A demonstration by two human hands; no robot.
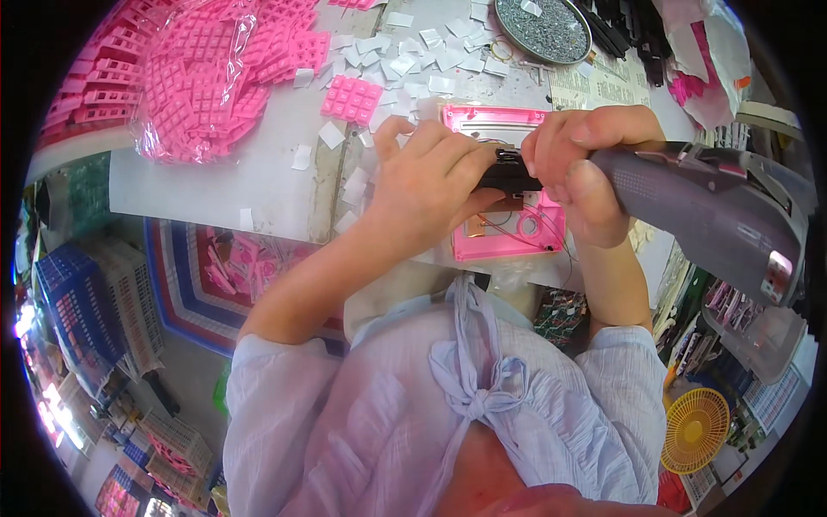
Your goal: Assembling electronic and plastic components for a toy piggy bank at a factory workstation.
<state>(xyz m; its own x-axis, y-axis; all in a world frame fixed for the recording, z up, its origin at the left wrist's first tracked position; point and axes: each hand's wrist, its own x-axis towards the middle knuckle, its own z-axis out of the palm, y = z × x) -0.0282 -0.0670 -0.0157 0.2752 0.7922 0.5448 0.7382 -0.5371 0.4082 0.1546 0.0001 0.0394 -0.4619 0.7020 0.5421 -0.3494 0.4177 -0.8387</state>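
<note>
A pink plastic case (508, 250) lies on the table in front of me, with thin wires and a round pink ring inside. Over it, my left hand (426, 181) has its fingers and thumb closed on a small black plastic part (508, 178). My right hand (581, 168) is wrapped round the front of a dark grey handheld power tool (706, 202), whose bulky body slants off to the right. Its front end meets the black part between my hands, and my fingers hide the exact contact.
Pink keypads (353, 99) and a plastic bag of them (198, 95) lie at the left among scattered white paper squares (431, 52). A round tray of small metal pieces (544, 34) stands at the back, near black parts (624, 30). Below left is a striped container (185, 284).
</note>
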